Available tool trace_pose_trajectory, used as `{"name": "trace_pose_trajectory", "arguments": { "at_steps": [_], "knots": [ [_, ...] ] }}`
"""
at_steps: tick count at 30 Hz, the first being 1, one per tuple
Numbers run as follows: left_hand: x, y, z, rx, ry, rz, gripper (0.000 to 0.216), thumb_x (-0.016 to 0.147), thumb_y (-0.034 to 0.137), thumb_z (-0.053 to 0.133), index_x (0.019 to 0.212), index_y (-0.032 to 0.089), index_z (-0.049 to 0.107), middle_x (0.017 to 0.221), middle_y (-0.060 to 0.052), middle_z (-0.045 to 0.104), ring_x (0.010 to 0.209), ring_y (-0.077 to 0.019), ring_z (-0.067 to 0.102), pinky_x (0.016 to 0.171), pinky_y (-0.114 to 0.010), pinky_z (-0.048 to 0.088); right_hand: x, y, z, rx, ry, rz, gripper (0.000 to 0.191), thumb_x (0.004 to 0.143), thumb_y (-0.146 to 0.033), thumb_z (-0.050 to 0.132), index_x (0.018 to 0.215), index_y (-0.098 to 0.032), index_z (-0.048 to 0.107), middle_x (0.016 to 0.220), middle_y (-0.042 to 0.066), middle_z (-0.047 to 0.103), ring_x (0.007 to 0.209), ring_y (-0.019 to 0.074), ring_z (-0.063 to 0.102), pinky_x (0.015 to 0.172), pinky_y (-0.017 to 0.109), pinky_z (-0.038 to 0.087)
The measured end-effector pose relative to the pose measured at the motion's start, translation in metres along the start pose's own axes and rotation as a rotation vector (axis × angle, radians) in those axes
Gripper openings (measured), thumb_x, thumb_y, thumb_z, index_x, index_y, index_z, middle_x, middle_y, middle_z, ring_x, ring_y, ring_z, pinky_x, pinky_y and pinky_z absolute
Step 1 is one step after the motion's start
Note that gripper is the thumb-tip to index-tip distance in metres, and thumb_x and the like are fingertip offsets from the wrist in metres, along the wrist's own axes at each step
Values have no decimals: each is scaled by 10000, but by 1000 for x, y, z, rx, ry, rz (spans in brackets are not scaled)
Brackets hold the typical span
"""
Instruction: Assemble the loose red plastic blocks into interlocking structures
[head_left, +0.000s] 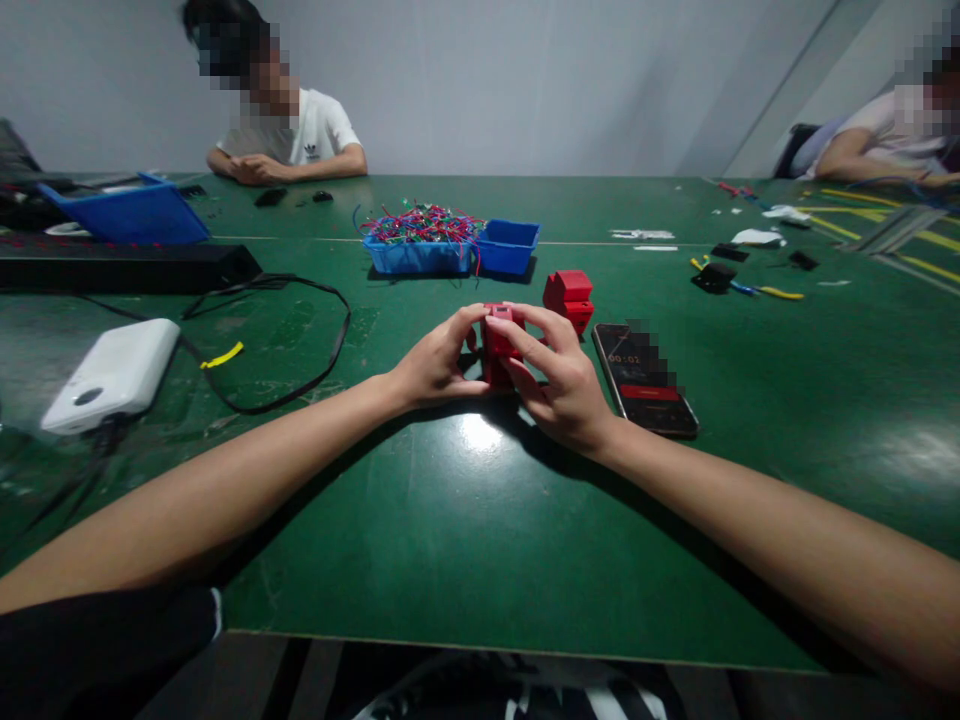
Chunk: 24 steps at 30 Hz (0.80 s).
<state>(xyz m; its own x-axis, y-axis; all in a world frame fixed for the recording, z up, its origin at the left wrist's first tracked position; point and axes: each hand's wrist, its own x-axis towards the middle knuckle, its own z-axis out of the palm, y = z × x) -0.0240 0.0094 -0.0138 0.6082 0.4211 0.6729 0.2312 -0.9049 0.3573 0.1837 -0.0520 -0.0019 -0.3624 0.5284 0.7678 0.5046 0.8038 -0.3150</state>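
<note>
Between my two hands a small red plastic block [500,345] stands on the green table, partly covered by fingers. My left hand [444,358] grips its left side, thumb low and fingertips near the top. From the right, my right hand [559,375] closes its fingers on the same block. Just behind the right hand sits a second red plastic piece [570,298], untouched. A phone [646,380] showing a timer lies to the right of that hand.
A blue bin [420,258] heaped with red and blue wires stands beside a smaller blue bin [508,248]. At left are a white power bank [112,375], a black cable [345,330] and a black bar [127,268]. A person [285,140] sits opposite; another [870,140] sits far right.
</note>
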Motion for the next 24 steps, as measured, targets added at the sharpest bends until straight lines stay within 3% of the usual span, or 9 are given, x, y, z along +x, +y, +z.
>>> {"name": "trace_pose_trajectory", "arguments": {
  "at_steps": [6, 9, 19, 24],
  "knots": [
    [0, -1, 0, 25, -18, 22, 844, 771, 484, 803, 1422, 197, 349, 1309, -184, 606, 944, -214, 668, 745, -301, 554, -1, -1, 1, -1, 9, -50, 547, 930, -155, 534, 1453, -317, 529, 1427, 127, 544, 1340, 298, 513, 1097, 566, 464],
    [0, -1, -1, 19, -12, 34, 864, 760, 474, 813, 1433, 200, 345, 1288, -183, 617, 878, -194, 653, 717, -292, 543, -1, -3, 0, -3, -15, -14, 566, 911, -160, 549, 1446, -346, 532, 1449, 111, 533, 1355, 311, 504, 1093, 585, 464],
    [1, 0, 0, 2, -30, -13, 849, 768, 487, 792, 1426, 202, 338, 1270, -171, 620, 926, -211, 661, 728, -293, 545, 0, -7, 0, 2, -34, 66, 536, 905, -155, 555, 1406, -344, 555, 1471, 104, 508, 1374, 313, 495, 1133, 594, 433],
    [1, -1, 0, 31, -20, 6, 828, 782, 489, 779, 1419, 202, 335, 1232, -156, 631, 831, -171, 636, 693, -273, 530, 1, -7, -1, -1, -44, 73, 529, 907, -159, 558, 1402, -345, 553, 1478, 104, 498, 1383, 315, 485, 1137, 603, 425]
  ]
}}
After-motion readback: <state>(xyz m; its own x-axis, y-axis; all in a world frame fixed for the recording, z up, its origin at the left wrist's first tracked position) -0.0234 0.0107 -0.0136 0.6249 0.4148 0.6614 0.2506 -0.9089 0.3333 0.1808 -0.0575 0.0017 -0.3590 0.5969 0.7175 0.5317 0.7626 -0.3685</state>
